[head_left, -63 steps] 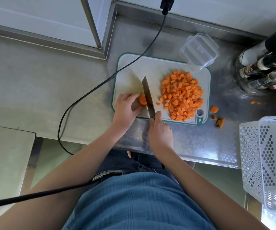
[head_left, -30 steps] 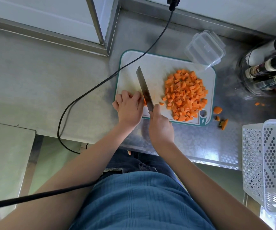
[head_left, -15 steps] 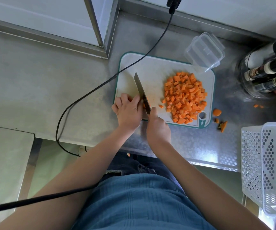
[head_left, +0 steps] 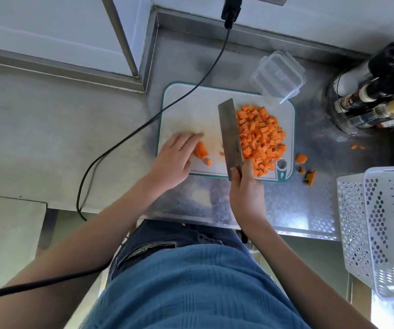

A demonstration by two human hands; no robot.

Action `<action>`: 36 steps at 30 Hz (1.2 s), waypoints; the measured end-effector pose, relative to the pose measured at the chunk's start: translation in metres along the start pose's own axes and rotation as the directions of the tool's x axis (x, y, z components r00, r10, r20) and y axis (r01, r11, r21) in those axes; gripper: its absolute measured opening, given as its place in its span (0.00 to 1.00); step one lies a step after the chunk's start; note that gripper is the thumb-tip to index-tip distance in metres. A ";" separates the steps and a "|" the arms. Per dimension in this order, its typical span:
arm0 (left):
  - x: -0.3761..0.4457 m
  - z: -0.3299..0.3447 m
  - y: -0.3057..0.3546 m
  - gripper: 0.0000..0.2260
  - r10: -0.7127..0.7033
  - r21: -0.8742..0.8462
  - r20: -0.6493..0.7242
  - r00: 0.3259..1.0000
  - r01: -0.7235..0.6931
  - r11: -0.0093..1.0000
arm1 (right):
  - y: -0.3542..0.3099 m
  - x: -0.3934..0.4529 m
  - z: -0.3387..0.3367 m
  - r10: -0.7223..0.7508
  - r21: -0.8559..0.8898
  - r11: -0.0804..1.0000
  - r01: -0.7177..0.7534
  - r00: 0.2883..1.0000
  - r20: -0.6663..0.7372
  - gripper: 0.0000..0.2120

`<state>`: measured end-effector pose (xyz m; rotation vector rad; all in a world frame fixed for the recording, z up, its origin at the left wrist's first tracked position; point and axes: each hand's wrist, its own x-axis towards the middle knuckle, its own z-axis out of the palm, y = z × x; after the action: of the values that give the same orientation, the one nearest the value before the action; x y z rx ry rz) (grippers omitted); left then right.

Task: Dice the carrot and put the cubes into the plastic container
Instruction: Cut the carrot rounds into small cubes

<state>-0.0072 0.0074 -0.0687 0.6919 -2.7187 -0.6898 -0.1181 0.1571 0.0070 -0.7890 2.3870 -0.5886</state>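
White green-rimmed plastic cutting board [head_left: 186, 119] carries the orange cube pile [head_left: 260, 136], right side. Right hand [head_left: 247, 186] grips the steel cleaver [head_left: 230, 136]. Left hand [head_left: 176, 157], fingers loosely extended, touches the last carrot chunk [head_left: 200, 150], left of the blade; left hand nearer. Clear empty plastic container [head_left: 277, 74] sits beyond.

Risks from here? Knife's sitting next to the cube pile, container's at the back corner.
1. The knife in the right hand lies flat against the diced pile; a sweep could push cubes off the cutting board, where scraps already lie.
2. The left hand touches the last carrot piece; fingertips are exposed to the next cut.
3. The plastic container looks light and overlaps the board's corner; it may tip.
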 end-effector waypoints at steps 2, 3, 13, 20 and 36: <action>0.011 -0.005 -0.010 0.26 0.230 0.081 0.163 0.959 -0.245 0.966 | 0.005 -0.001 -0.001 0.037 0.002 0.999 -0.037 0.999 0.001 0.08; 0.019 -0.004 -0.012 0.25 0.280 0.077 0.211 0.937 -0.302 0.950 | 0.007 -0.001 -0.002 0.049 0.001 0.999 -0.049 0.999 0.000 0.08; 0.040 -0.015 -0.005 0.17 0.138 -0.072 0.344 0.929 -0.121 0.990 | 0.009 -0.010 0.000 0.080 0.073 0.994 -0.081 0.997 0.017 0.07; 0.040 -0.014 -0.009 0.10 -0.061 -0.281 0.260 0.964 0.136 0.950 | -0.008 -0.007 0.013 0.088 0.065 0.993 -0.095 0.991 0.103 0.06; 0.004 -0.005 -0.003 0.17 0.026 -0.130 0.080 0.996 -0.015 0.991 | -0.021 0.006 0.023 0.131 0.059 0.989 -0.134 0.990 0.059 0.08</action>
<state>-0.0083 0.0010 -0.0657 0.6173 -2.7198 -0.8989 -0.0990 0.1324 -0.0007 -0.6060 2.3372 -0.5775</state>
